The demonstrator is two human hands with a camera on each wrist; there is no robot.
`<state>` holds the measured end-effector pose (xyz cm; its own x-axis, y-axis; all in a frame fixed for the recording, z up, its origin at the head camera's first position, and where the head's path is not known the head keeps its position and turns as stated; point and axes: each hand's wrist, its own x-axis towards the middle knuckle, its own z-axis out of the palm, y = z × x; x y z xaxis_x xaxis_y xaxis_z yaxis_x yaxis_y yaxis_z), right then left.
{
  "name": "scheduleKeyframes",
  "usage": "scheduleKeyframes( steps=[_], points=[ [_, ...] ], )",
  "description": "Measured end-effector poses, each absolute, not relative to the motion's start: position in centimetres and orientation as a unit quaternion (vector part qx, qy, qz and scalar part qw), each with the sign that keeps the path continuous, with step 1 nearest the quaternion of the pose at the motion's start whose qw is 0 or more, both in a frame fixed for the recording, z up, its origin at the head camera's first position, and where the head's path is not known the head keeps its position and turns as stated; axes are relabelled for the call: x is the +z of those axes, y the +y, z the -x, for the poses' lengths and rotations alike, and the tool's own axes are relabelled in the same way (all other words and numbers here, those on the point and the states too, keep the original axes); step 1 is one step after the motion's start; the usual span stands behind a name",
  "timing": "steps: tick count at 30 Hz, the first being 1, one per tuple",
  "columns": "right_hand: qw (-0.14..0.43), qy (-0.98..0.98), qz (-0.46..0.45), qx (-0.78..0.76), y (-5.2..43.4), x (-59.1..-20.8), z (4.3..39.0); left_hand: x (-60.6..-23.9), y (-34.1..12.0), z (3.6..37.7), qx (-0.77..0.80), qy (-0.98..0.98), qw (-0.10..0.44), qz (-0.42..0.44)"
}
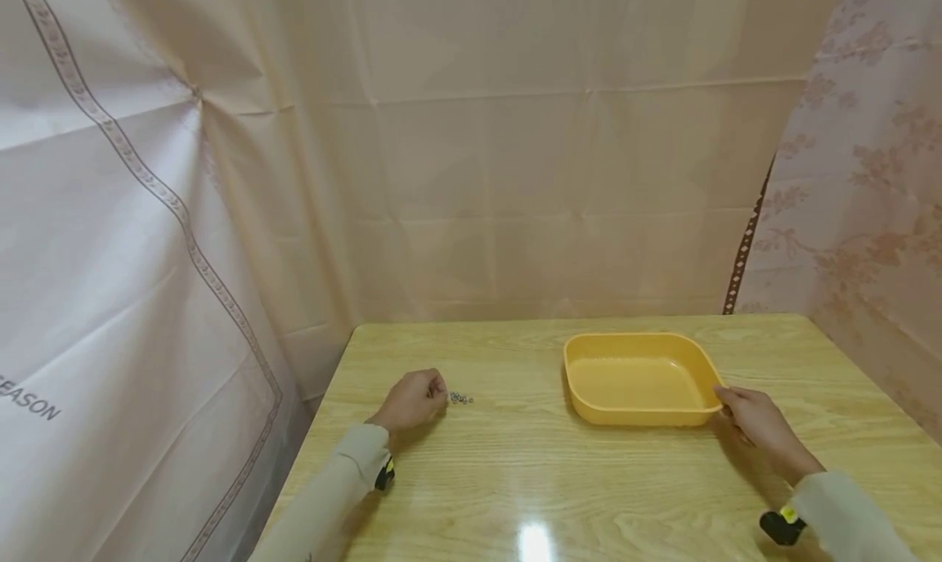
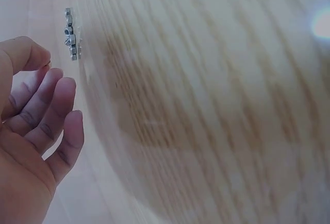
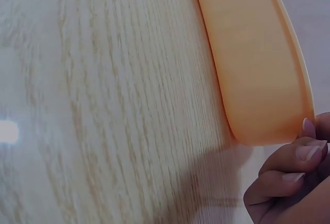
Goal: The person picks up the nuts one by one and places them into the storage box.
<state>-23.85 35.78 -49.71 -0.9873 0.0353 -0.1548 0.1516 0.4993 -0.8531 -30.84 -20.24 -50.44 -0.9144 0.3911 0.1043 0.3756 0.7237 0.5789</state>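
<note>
Right hand [image 1: 761, 427] grips the near right corner of the yellow plastic tray [image 1: 640, 378], fingers curled on its rim, apparently steadying it on the wooden table [image 1: 515, 472]. Left hand [image 1: 412, 400] rests loosely curled and empty, just beside a small cluster of metal nuts [image 1: 459, 397], well apart from the tray.

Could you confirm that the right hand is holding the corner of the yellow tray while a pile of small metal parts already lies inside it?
Not quite: the yellow tray is empty. The head view shows the small metal parts lying on the table by the left hand. The right hand does hold the tray's corner.
</note>
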Motion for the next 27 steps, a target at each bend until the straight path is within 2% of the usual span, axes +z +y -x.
scheduleKeyframes(
  steps=[12, 27],
  points=[
    [0.018, 0.890, -0.057, -0.451, 35.8, -50.4, 24.0, -49.9, -19.4, 30.7, 0.295, 0.929, -0.006, -0.224],
    [0.025, 0.894, -0.055, -0.443, 35.7, -50.4, 24.0, -49.2, -18.1, 30.8, 0.294, 0.928, -0.009, -0.228]
  ],
)
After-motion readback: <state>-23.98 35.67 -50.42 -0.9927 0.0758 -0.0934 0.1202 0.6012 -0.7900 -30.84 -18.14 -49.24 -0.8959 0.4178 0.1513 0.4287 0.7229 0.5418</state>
